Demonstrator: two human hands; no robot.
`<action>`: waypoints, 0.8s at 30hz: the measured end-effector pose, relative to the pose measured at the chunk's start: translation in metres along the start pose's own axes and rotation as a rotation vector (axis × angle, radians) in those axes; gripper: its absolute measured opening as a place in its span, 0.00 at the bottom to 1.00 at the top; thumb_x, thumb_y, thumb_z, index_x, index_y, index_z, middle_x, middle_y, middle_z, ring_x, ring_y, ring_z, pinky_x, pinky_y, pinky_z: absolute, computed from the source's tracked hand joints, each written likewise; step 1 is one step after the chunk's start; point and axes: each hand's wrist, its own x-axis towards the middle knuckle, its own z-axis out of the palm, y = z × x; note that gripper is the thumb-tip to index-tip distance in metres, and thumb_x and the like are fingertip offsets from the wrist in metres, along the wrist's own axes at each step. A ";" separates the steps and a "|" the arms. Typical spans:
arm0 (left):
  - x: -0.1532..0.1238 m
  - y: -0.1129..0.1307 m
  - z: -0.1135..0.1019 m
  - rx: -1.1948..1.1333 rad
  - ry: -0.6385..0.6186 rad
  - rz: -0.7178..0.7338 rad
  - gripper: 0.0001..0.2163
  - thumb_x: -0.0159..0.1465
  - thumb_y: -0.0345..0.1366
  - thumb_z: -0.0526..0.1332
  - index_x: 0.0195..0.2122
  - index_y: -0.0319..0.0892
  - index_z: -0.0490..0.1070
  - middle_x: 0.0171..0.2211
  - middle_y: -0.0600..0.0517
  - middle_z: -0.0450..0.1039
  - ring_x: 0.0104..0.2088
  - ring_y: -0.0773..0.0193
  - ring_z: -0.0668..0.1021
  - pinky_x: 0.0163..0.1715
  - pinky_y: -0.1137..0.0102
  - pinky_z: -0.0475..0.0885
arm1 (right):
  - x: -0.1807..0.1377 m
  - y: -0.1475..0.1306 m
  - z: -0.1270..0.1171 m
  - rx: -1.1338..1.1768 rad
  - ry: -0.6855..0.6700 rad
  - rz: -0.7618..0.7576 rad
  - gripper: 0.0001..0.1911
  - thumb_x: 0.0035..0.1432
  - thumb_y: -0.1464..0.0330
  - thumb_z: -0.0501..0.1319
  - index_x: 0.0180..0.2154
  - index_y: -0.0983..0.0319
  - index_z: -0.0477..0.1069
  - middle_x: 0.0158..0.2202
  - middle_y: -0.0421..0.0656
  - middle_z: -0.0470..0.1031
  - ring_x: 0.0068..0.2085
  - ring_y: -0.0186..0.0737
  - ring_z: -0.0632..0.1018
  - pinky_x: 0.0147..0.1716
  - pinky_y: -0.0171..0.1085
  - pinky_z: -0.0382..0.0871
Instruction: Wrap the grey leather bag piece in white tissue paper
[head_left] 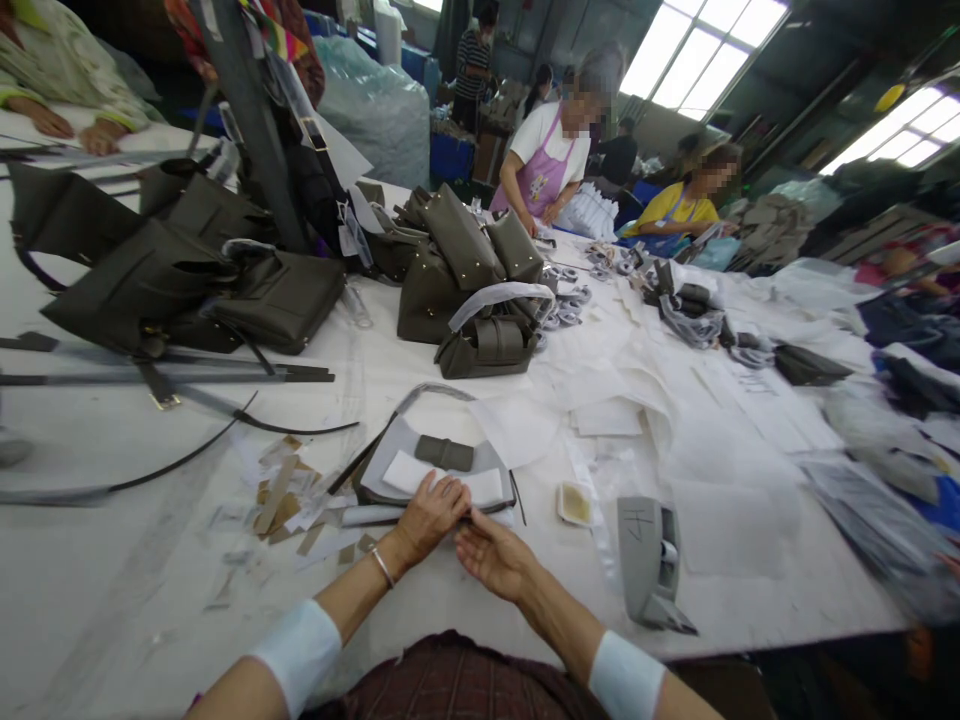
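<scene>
A grey tape dispenser (646, 565), right of the fingers, bears handwritten marks like "17". The left hand (429, 515) lies flat, fingers spread, on the near edge of a flat grey bag (439, 468) wrapped in white paper. The right hand (495, 553) sits palm-up just beside it, fingers loosely curled at the bag's edge, on the white desk (112, 590).

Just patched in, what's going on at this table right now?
A person at a white work table has both hands on a flat grey bag wrapped in white paper. The left hand presses on its near edge; the right hand lies palm-up beside it. Finished grey handbags are piled further back, where other workers stand.
</scene>
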 end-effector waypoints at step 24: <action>-0.008 -0.006 -0.011 -0.097 0.045 -0.017 0.19 0.68 0.25 0.47 0.56 0.43 0.66 0.50 0.46 0.73 0.55 0.59 0.72 0.63 0.54 0.56 | 0.056 -0.215 -0.017 -0.165 0.259 -0.494 0.11 0.56 0.69 0.66 0.29 0.62 0.64 0.19 0.34 0.68 0.16 0.25 0.65 0.14 0.23 0.59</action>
